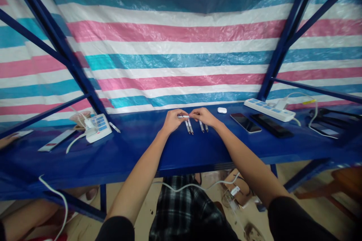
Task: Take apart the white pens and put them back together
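Observation:
A slim white pen (183,116) is held level above the blue table (181,154), spanning the gap between my two hands. My left hand (173,119) is closed around its left part. At its right end, the fingertips of my right hand (204,115) are pinched together. Under and between the hands lie several more white pens with dark tips: a left pair (189,127) side by side, and a right pair (203,126) set slightly apart. My hands partly cover the far ends of these pens.
Right of my hands are a white earbud case (222,110), a phone (245,123), a black device (271,125) and a white power strip (268,109). To the left stand another power strip (98,128), a pen (114,127) and a flat packet (56,141). Another person's hand (8,140) shows far left.

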`<action>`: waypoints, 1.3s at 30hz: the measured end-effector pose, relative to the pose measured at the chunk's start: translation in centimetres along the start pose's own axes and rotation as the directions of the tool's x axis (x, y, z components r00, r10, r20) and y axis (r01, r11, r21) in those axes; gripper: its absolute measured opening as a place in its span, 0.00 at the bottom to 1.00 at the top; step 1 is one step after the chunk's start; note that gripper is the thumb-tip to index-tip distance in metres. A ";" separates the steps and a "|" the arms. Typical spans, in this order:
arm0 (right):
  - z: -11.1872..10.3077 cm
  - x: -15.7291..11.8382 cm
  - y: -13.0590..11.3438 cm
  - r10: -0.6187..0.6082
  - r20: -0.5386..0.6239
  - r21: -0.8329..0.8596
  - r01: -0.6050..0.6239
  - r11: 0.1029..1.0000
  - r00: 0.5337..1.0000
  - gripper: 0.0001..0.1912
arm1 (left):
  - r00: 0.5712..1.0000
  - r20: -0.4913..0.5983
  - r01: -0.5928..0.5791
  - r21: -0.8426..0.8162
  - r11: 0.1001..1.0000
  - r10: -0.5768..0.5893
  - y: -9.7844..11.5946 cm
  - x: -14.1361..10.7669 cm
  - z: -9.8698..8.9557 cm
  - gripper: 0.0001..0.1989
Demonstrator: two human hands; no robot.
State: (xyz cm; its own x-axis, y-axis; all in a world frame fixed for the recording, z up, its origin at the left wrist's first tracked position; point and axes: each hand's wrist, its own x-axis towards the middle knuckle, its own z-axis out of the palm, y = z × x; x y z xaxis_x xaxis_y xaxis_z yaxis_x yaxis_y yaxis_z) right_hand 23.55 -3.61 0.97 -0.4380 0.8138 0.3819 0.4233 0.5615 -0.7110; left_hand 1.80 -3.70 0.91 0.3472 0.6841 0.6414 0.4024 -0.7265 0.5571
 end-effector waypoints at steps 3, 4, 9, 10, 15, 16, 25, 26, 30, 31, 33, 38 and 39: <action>0.0 0.0 0.0 0.017 -0.005 0.017 -0.017 1.000 1.000 0.24 | 1.000 -0.004 -0.013 0.010 1.000 0.013 0.3 0.1 -0.1 0.05; 0.0 0.0 0.0 0.018 -0.009 0.028 -0.018 0.999 1.000 0.24 | 1.000 -0.010 -0.017 0.017 1.000 0.017 0.3 0.1 -0.1 0.05; -0.1 -0.1 0.0 -0.066 0.003 0.028 0.066 0.997 0.998 0.20 | 1.000 -0.028 -0.007 0.040 0.999 0.009 -0.6 0.0 -0.1 0.07; -0.1 -0.1 0.0 -0.069 0.008 0.009 0.069 0.998 0.998 0.20 | 1.000 -0.023 -0.006 0.036 0.999 0.007 -0.8 0.0 -0.1 0.08; -0.3 -0.2 -0.2 -0.028 0.017 -0.044 0.029 0.999 0.999 0.22 | 0.997 0.057 -0.052 0.078 0.996 0.048 -1.4 -0.1 -0.2 0.08; -0.3 -0.2 -0.2 -0.021 0.018 -0.043 0.022 0.999 1.000 0.22 | 0.996 0.073 -0.066 0.100 0.993 0.059 -1.4 0.0 -0.2 0.08; 0.3 0.1 0.3 0.122 0.033 0.212 -0.127 0.969 0.992 0.21 | 0.989 0.007 -0.142 0.306 0.941 0.147 -0.8 0.3 -0.6 0.12; 0.4 0.2 0.3 0.142 0.055 0.285 -0.151 0.947 0.988 0.22 | 0.989 -0.072 -0.103 0.283 0.953 0.129 -0.9 0.4 -0.6 0.15; 0.6 0.1 -0.6 0.153 0.187 0.478 -0.226 0.849 0.970 0.21 | 0.961 -0.252 0.101 -0.049 0.994 -0.111 -1.7 0.7 -0.9 0.22; 0.6 0.0 -1.0 0.140 0.223 0.502 -0.237 0.832 0.965 0.20 | 0.959 -0.240 0.122 -0.133 0.984 -0.151 -1.8 0.7 -0.9 0.22; 0.8 -0.2 -1.8 0.103 0.273 0.535 -0.240 0.810 0.956 0.18 | 0.960 -0.207 0.134 -0.245 0.960 -0.187 -1.9 0.8 -0.8 0.22; 1.2 -0.4 -2.9 0.068 0.251 0.632 -0.216 0.744 0.966 0.30 | 0.985 -0.052 0.138 -0.320 0.937 -0.162 -1.3 1.0 0.1 0.29; 1.2 -0.4 -2.9 0.069 0.234 0.647 -0.208 0.734 0.970 0.35 | 0.984 -0.047 0.146 -0.316 0.937 -0.169 -1.3 1.0 0.2 0.31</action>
State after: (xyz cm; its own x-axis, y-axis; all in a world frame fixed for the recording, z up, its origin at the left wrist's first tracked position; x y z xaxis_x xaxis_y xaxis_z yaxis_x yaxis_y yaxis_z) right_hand 21.50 -5.76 2.16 -0.5810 0.7931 0.1829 -0.1110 0.1455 -0.9831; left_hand 1.80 -2.11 0.71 0.2336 0.7932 0.5624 0.1598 -0.6018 0.7825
